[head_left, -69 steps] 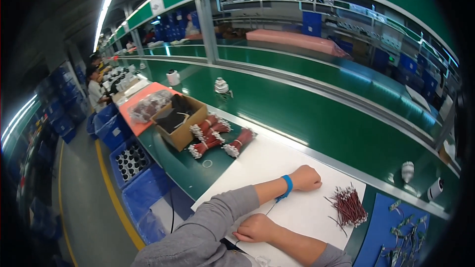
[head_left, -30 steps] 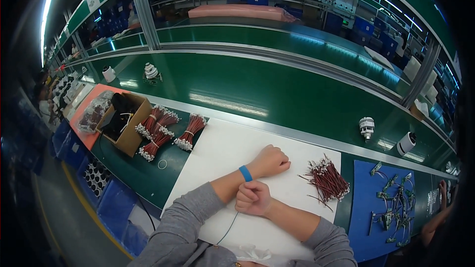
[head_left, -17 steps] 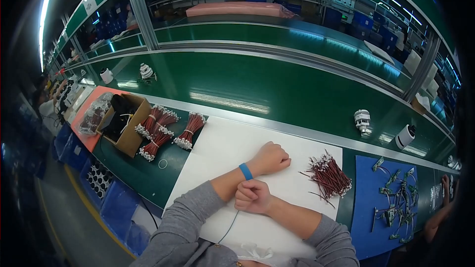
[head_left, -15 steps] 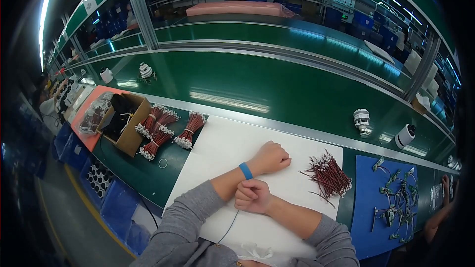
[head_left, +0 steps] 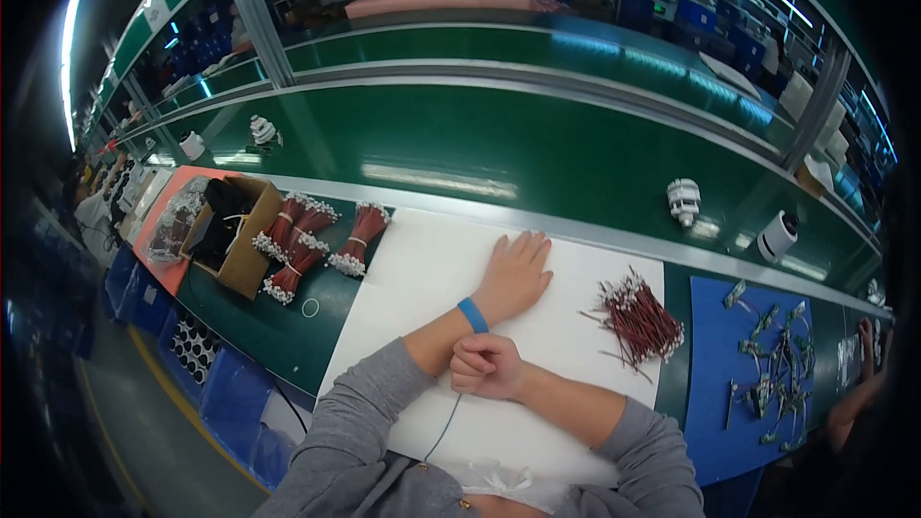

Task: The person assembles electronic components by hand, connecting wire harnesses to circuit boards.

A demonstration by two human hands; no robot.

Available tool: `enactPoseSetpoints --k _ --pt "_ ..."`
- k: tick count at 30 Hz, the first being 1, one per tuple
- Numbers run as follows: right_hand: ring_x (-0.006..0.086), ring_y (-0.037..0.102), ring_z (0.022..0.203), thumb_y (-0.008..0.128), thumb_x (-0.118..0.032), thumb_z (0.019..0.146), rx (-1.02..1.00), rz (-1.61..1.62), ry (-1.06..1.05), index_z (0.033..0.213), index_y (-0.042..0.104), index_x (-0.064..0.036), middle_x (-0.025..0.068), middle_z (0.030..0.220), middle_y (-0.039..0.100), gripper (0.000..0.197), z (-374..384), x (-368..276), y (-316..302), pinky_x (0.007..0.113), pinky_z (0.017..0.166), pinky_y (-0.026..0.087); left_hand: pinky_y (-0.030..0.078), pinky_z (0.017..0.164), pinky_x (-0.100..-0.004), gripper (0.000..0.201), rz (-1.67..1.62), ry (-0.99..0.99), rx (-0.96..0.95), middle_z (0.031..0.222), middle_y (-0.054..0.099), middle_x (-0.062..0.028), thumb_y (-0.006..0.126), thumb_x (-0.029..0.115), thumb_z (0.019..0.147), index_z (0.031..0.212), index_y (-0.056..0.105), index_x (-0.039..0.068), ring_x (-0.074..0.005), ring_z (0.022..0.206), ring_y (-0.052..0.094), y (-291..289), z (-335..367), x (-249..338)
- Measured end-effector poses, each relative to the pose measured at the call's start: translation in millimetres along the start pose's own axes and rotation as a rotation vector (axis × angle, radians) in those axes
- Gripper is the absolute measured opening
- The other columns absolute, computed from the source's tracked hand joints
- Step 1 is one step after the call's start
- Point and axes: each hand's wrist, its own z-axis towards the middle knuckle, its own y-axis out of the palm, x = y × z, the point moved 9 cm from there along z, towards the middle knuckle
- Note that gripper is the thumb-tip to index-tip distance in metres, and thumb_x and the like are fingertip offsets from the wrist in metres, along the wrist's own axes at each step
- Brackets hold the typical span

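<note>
My left hand (head_left: 513,278) lies palm down over the white sheet (head_left: 422,249), with its fingers spread and nothing in them. A blue wrist strap (head_left: 472,315) circles my left wrist. Just below the strap, my right hand (head_left: 486,365) is closed, its fingers curled beside my left wrist. A thin blue cord (head_left: 444,430) runs from under the right hand down toward my clothing. The closed fingers appear to grip this cord near the strap; the exact grip is hidden. To the right on the sheet lies a loose bunch of dark red wires (head_left: 638,321) with white connectors.
Tied wire bundles (head_left: 361,238) and a cardboard box (head_left: 245,259) sit at left. A blue mat (head_left: 710,374) with small wired circuit boards is at right. White cylindrical parts (head_left: 684,201) stand on the green surface behind. Another person's arm (head_left: 854,403) shows at the far right.
My left hand has opened from a loose fist to spread fingers, reaching farther up the sheet. My right hand stays closed beside the strap. The whole view has shifted slightly.
</note>
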Motion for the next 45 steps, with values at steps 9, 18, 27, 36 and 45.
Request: enactPoseSetpoints --k 9,18,27,36,45 --pt "0.0096 0.02 0.04 0.04 -0.025 0.093 -0.001 -0.032 0.017 0.048 0.031 -0.0126 -0.0034 0.044 0.024 0.047 -22 -16 -34 0.025 0.042 0.02 0.021 0.108 -0.0497 0.083 -0.058 0.048 -0.037 0.141 0.036 -0.0194 0.055 0.059 0.079 0.133 0.041 -0.002 -0.0315 0.132 0.032 32 18 9" --pt "0.0094 0.02 0.042 0.039 -0.023 0.092 -0.009 -0.042 0.016 0.05 0.033 -0.0127 -0.0038 0.045 0.025 0.044 -35 -27 -59 0.025 0.043 0.02 0.045 0.082 -0.0365 0.032 -0.068 0.205 0.193 0.106 0.062 -0.0091 0.067 0.03 0.078 0.089 0.066 0.001 -0.0253 0.1 0.056 27 34 27" --pt "0.0085 0.021 0.041 0.041 -0.023 0.091 -0.063 0.009 0.013 0.049 0.032 -0.0127 -0.0038 0.043 0.024 0.044 -48 -37 -86 0.024 0.042 0.019 0.039 0.057 -0.0269 0.023 -1.033 -0.273 0.296 0.064 0.05 -0.0052 0.052 0.016 0.092 0.074 0.055 0.003 -0.0135 0.06 0.045 80 37 -46" --pt "0.0051 0.037 0.05 0.052 -0.019 0.091 -0.006 -0.773 0.018 0.073 0.061 -0.0008 0.0001 0.061 0.053 0.027 -57 -94 7 0.022 0.046 0.03 0.038 0.061 -0.0257 0.016 -1.032 -0.41 0.3 0.071 0.05 -0.0038 0.043 0.02 0.097 0.104 0.045 0.006 -0.0123 0.064 0.044 80 39 -52" --pt "0.0255 0.059 0.104 0.066 -0.033 0.079 1.811 -1.914 -0.246 0.135 0.044 -0.012 0.0143 0.118 0.06 0.064 -203 -421 -96 0.036 0.089 0.047 0.042 0.06 -0.0332 0.019 -1.028 -0.381 0.176 0.067 0.055 -0.0088 0.047 0.022 0.094 0.104 0.045 0.006 -0.0226 0.062 0.053 48 22 -80"
